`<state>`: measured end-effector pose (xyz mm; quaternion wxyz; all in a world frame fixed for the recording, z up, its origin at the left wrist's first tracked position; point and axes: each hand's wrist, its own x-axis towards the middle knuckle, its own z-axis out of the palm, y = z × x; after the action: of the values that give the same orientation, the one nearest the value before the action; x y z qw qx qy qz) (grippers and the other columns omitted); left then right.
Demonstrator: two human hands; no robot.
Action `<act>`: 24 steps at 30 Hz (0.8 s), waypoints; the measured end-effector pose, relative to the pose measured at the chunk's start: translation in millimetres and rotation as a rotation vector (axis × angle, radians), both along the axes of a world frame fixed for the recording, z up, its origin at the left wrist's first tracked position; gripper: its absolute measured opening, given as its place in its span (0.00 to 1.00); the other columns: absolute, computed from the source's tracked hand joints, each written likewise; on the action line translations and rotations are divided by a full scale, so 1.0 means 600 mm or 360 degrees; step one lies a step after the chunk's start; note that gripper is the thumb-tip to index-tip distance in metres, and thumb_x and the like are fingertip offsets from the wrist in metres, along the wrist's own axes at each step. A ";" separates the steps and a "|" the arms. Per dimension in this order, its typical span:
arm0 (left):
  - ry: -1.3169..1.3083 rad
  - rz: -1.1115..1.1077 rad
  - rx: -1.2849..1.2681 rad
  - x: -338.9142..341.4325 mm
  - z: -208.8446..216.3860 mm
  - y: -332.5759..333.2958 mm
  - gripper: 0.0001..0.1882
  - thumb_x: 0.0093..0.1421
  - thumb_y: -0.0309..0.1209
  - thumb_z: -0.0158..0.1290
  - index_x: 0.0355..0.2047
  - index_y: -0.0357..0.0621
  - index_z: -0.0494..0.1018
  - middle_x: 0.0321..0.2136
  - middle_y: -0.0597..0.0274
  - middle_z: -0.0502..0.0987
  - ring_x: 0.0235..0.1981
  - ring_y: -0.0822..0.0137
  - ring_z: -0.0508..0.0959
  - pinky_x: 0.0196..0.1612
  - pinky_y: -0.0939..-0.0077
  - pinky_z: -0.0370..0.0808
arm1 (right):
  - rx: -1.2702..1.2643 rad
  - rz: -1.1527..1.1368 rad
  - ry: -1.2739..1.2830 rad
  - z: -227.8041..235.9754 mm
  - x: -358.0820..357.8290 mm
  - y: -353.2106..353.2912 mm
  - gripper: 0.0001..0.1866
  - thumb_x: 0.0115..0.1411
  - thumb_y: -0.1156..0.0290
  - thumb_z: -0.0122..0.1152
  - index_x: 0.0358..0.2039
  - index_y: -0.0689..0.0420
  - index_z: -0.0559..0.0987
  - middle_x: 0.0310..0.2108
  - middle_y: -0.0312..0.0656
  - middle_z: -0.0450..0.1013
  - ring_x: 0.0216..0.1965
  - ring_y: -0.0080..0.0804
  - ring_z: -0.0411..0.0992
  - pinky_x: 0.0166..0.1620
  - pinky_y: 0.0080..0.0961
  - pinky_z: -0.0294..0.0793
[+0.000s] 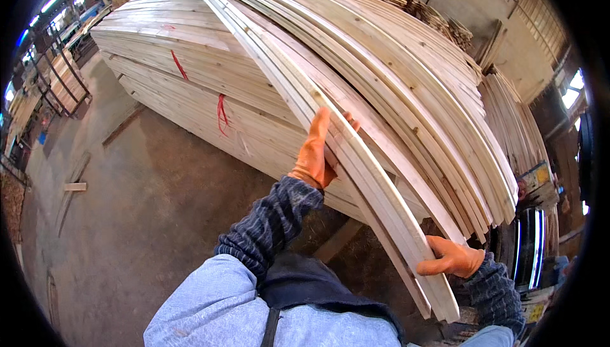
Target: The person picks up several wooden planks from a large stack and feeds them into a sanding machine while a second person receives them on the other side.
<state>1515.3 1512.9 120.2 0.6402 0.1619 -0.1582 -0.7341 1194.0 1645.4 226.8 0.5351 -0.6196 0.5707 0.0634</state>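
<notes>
A bundle of long, pale wooden boards (pixel 381 204) runs from near my body up over the large lumber stack (pixel 210 61). My left hand (pixel 316 153), in an orange glove, wraps around the bundle from its left side, with fingertips showing past the far edge. Closer to the near end, my right hand (pixel 454 258), gloved the same, grips the boards from the right with the thumb across the top. The boards' far part rests on the stack, while their near end sticks out beyond it. The undersides of both grips are hidden.
Red straps (pixel 222 113) hang on the stack's side. More loose boards (pixel 438 125) lie on top to the right. A small wood piece (pixel 75 187) sits on the concrete floor (pixel 165 201) at left. Metal racks (pixel 67 80) stand far left, and a machine (pixel 537 239) is at right.
</notes>
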 end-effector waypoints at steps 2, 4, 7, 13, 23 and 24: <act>-0.0030 0.0051 0.0014 -0.010 -0.025 -0.009 0.36 0.68 0.53 0.56 0.65 0.44 0.60 0.52 0.58 0.77 0.57 0.60 0.78 0.55 0.61 0.82 | -0.0171 0.0413 0.0279 0.001 0.017 -0.017 0.48 0.56 0.32 0.64 0.49 0.73 0.77 0.42 0.62 0.79 0.45 0.53 0.79 0.50 0.43 0.77; -0.0028 0.0009 -0.0007 -0.016 -0.027 -0.012 0.36 0.68 0.54 0.55 0.64 0.43 0.59 0.53 0.54 0.76 0.57 0.58 0.78 0.56 0.60 0.83 | -0.0484 0.0795 0.0531 0.014 0.020 -0.031 0.47 0.57 0.29 0.60 0.45 0.72 0.79 0.38 0.62 0.79 0.43 0.54 0.79 0.47 0.45 0.77; -0.0203 0.0057 0.0168 -0.026 0.001 0.002 0.31 0.68 0.50 0.56 0.63 0.46 0.63 0.50 0.62 0.78 0.56 0.60 0.79 0.50 0.60 0.83 | -0.0948 0.0911 0.0608 0.031 0.022 -0.061 0.50 0.58 0.25 0.53 0.47 0.69 0.80 0.34 0.60 0.79 0.37 0.50 0.79 0.42 0.46 0.78; -0.0030 -0.0128 -0.0085 -0.075 -0.043 0.076 0.24 0.65 0.38 0.59 0.58 0.45 0.68 0.46 0.60 0.79 0.45 0.63 0.80 0.47 0.61 0.81 | -0.1105 0.0408 -0.0012 0.029 0.212 -0.217 0.53 0.58 0.35 0.64 0.70 0.62 0.60 0.60 0.65 0.69 0.63 0.55 0.70 0.62 0.45 0.73; -0.0386 -0.1173 -0.0335 -0.085 -0.063 0.205 0.36 0.64 0.30 0.63 0.68 0.35 0.61 0.63 0.51 0.70 0.61 0.64 0.72 0.63 0.69 0.72 | -0.1303 0.0374 -0.0003 -0.082 0.379 -0.303 0.53 0.52 0.55 0.69 0.74 0.52 0.54 0.61 0.65 0.67 0.61 0.61 0.68 0.66 0.46 0.67; -0.0797 -0.1255 -0.0508 -0.047 -0.055 0.186 0.25 0.65 0.29 0.62 0.61 0.36 0.71 0.57 0.52 0.77 0.59 0.65 0.75 0.62 0.69 0.72 | -0.1274 0.0359 -0.0118 -0.091 0.349 -0.286 0.53 0.51 0.56 0.70 0.74 0.52 0.54 0.60 0.66 0.67 0.61 0.62 0.68 0.65 0.46 0.68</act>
<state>1486.9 1624.8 86.9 0.2726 0.1611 -0.4670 -0.8256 1403.5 1473.6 171.9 0.2619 -0.8393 0.4591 -0.1276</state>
